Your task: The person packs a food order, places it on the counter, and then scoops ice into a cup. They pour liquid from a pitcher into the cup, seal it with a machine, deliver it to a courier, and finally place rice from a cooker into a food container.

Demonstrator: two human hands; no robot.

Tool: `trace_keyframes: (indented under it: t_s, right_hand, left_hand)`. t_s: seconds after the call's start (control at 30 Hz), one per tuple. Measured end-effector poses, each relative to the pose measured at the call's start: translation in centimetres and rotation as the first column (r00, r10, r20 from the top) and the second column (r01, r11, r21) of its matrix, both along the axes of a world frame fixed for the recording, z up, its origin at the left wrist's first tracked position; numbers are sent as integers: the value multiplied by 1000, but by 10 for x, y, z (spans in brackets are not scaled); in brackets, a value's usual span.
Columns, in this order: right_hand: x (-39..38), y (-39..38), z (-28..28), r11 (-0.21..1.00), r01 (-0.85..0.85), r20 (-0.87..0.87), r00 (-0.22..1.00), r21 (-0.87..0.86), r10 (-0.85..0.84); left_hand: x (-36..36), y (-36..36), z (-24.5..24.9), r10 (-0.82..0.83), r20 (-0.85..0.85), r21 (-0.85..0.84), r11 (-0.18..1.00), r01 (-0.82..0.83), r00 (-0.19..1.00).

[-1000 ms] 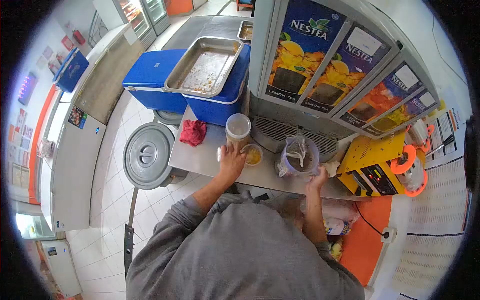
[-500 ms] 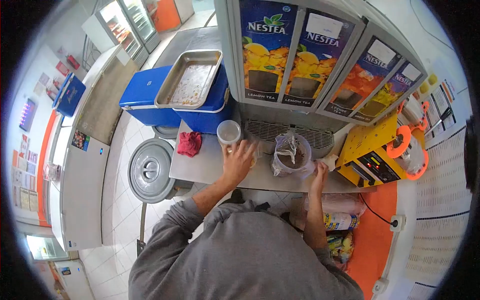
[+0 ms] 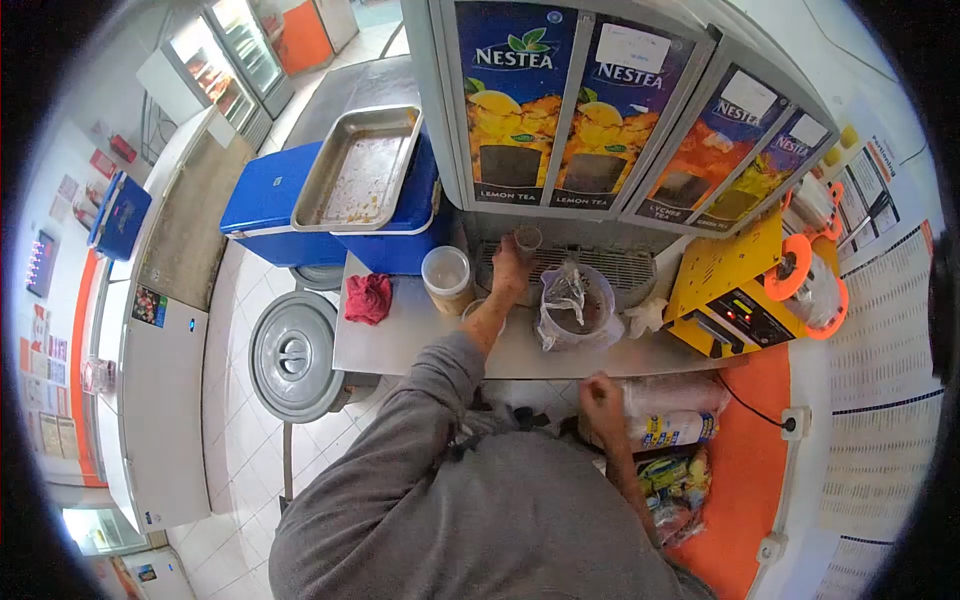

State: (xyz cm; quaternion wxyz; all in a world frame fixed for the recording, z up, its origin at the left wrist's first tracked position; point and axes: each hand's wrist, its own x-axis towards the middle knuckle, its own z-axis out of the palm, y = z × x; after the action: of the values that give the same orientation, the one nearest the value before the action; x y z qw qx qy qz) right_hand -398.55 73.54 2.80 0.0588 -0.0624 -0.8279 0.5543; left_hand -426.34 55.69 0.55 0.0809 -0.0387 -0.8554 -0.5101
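Observation:
My left hand (image 3: 511, 268) reaches forward to the drip tray of the drink dispenser and is closed around a small clear cup (image 3: 528, 238). A tall translucent tub (image 3: 447, 278) with light brown contents stands left of that forearm. Partly hidden beneath the forearm is the rim of another clear container (image 3: 486, 310). To the right of my left hand is a clear pitcher (image 3: 598, 325), lined with a plastic bag and holding something dark. My right hand (image 3: 602, 402) hangs at the counter's front edge, fingers curled, with nothing visible in them.
The drink dispenser (image 3: 620, 120) stands at the back, its drip tray (image 3: 630, 275) below. A yellow machine (image 3: 725, 290) is at the right, with crumpled white tissue (image 3: 645, 316) beside it. Left are a red cloth (image 3: 368, 298), blue coolers (image 3: 270, 195), a metal tray (image 3: 360, 170) and a lidded grey bin (image 3: 295, 355).
My left hand has moved from beside the tub forward to the drip tray with the small cup. My right hand has let go of the bag at the pitcher and dropped toward me.

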Motion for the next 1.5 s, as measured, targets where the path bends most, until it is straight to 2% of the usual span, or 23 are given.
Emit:
trace_keyframes:
  t_s: [0.07, 0.1, 0.13, 0.2, 0.27, 0.3, 0.37, 0.47, 0.57, 0.63, 0.7, 0.83, 0.9, 1.0, 1.07, 1.1, 1.17, 1.2, 1.27, 1.33, 1.37, 1.43, 1.5]
  right_hand:
    - [-18, -36, 38, 972, -219, 154, 967, 84, 205]
    - [-30, -52, 36, 954, -294, 102, 952, 55, 288]
    - [-46, -67, 30, 930, -367, 41, 930, 32, 366]
    - [-78, -98, 19, 829, -330, 18, 932, 452, 361]
    - [-112, -127, 14, 774, -289, 68, 950, 564, 305]
    - [-124, -141, 19, 773, -290, 75, 951, 564, 301]
    - [-147, -162, 29, 712, -398, 326, 913, 578, 245]
    - [-166, -177, 34, 615, -519, 495, 838, 594, 229]
    - [-166, -179, 31, 661, -502, 488, 843, 558, 229]
    - [-152, -173, 28, 712, -456, 389, 880, 534, 272]
    - [-133, -166, 52, 746, -391, 398, 899, 540, 183]
    - [-80, -127, 103, 813, -320, 383, 914, 485, 131]
    - [-49, -96, 121, 815, -267, 378, 924, 515, 64]
    - [4, -49, 143, 830, -171, 430, 899, 530, -89]
    - [37, -14, 150, 675, -102, 438, 828, 731, -349]
    - [49, 3, 160, 670, -95, 431, 829, 736, -356]
    - [77, 32, 180, 660, 74, 425, 711, 747, -561]
    - [91, 49, 177, 656, 76, 419, 713, 751, -562]
    - [120, 84, 165, 535, 176, 303, 663, 826, -685]
    - [147, 117, 161, 487, 237, 233, 653, 841, -720]
    - [155, 128, 160, 443, 290, 174, 637, 848, -751]
    - [163, 147, 164, 341, 319, 81, 615, 884, -784]
    - [173, 167, 173, 467, 211, 297, 538, 859, -789]
  left_hand:
    - [12, -9, 7, -20, -14, -6, 1000, 20, 1000]
    - [20, -17, 13, -33, -39, -10, 999, 33, 999]
    - [32, -26, 14, -88, -76, 143, 985, 98, 993]
    - [71, -58, 43, -185, -71, 361, 911, 198, 980]
    - [112, -98, 97, -236, -35, 503, 835, 221, 971]
    - [128, -117, 104, -233, -40, 572, 792, 213, 972]
    - [150, -154, 103, -151, -2, 543, 830, 128, 988]
    - [162, -203, 85, -80, 137, 436, 900, 12, 987]
    - [167, -224, 78, -40, 214, 335, 941, -35, 976]
    - [167, -229, 83, -71, 427, 349, 932, -92, 902]
    - [174, -229, 75, -151, 441, 436, 898, -65, 885]
    - [180, -213, 56, -430, 359, 532, 823, 197, 829]
    - [175, -187, 54, -601, 368, 477, 777, 410, 710]
    - [173, -123, 50, -723, 378, 507, 684, 524, 578]
    - [178, -61, 31, -827, 355, 584, 560, 588, 435]
    - [182, -25, 14, -864, 330, 635, 501, 587, 380]
    - [203, 72, 13, -893, 334, 796, 438, 418, 300]
    - [206, 122, 23, -888, 439, 872, 458, 173, 137]
    - [201, 219, 10, -867, 498, 866, 498, 39, -5]
    - [183, 319, -74, -914, 406, 914, 406, 13, 3]
    - [177, 341, -69, -915, 403, 915, 403, 24, 5]
    - [168, 381, -55, -906, 357, 929, 318, -189, 226]
    - [168, 389, -50, -897, 339, 936, 292, -196, 282]
